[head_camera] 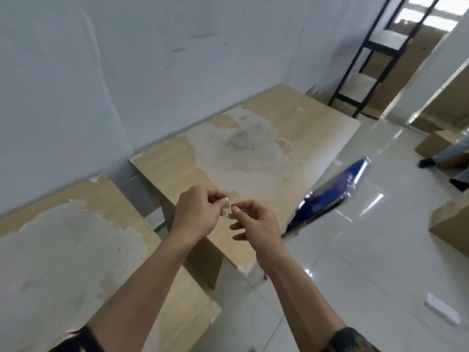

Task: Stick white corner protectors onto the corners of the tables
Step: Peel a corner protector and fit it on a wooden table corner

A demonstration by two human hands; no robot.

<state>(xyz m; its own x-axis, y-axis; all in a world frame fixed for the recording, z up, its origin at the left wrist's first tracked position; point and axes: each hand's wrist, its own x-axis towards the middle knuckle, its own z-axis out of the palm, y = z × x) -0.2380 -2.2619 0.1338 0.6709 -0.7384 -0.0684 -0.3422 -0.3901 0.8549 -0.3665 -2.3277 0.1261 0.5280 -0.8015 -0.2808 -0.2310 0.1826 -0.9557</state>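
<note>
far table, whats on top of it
A large pale, peeled-looking patch covers much of the far table. The left hand and right hand, pinching a small pale piece, hide part of its near end.

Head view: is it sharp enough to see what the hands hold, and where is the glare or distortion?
Head view: soft throughout; the small pale piece pinched between the left hand and right hand is smeared, its shape unclear; bright reflections streak the glossy floor tiles; wide-angle bend curves the wall and far table edges.

Peeling light-wood tabletop (304,118) open from above; white wall (152,72) closes far side; blue glossy panel (335,191), perhaps a chair, crowds right edge.
</note>
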